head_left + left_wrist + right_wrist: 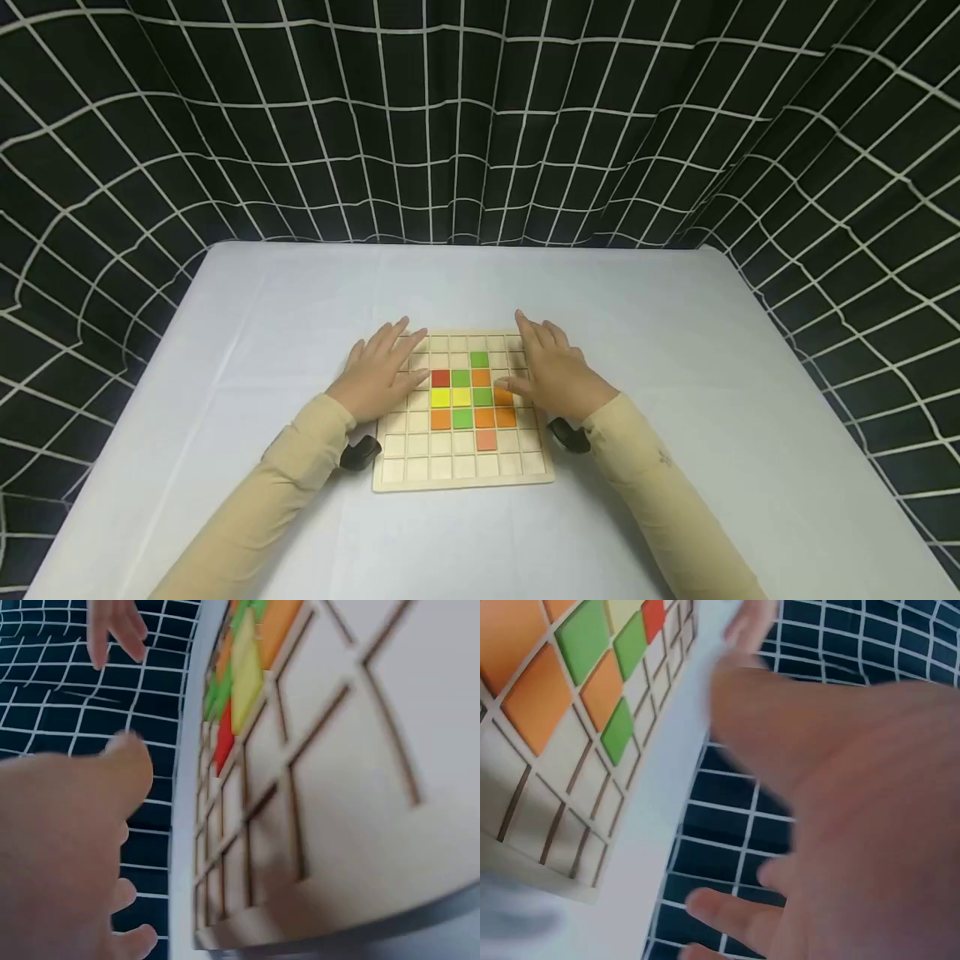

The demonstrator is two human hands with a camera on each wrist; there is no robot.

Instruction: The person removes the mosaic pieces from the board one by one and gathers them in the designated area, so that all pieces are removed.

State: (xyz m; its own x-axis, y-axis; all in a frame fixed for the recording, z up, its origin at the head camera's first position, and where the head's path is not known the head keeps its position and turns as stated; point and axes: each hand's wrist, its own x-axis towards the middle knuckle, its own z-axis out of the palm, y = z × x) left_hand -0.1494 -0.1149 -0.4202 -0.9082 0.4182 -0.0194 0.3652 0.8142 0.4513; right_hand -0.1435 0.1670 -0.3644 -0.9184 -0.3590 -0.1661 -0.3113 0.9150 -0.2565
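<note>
1. The left hand [377,375] lies over the left edge of the wooden grid board [463,483], fingers loosely spread and thumb pointing inward across the board; it holds nothing.
2. The right hand [558,375] is over the board's right edge, fingers extended toward the board's far side and thumb reaching in over the board. It holds nothing either. Whether either hand touches the wood, I cannot tell.
3. The board sits between the two hands, its near edge facing the person. Coloured squares fill a cluster of cells around its middle.
4. In that cluster, the red tile [440,378] is at the left of its row, nearest the left thumb. Two yellow tiles [450,397] sit side by side in the next row nearer the person.
5. Four green tiles [478,359] and five orange tiles [484,417] make up most of the rest; one green is farthest toward the board's far edge. A salmon tile [486,440] is nearest the board's near edge.
6. Beige sleeves [667,492] come in from the board's near side, a black device [361,452] beneath each wrist.
7. The white tabletop [300,283] extends around the board; beyond it hangs a black curtain [457,133] with white grid lines.
</note>
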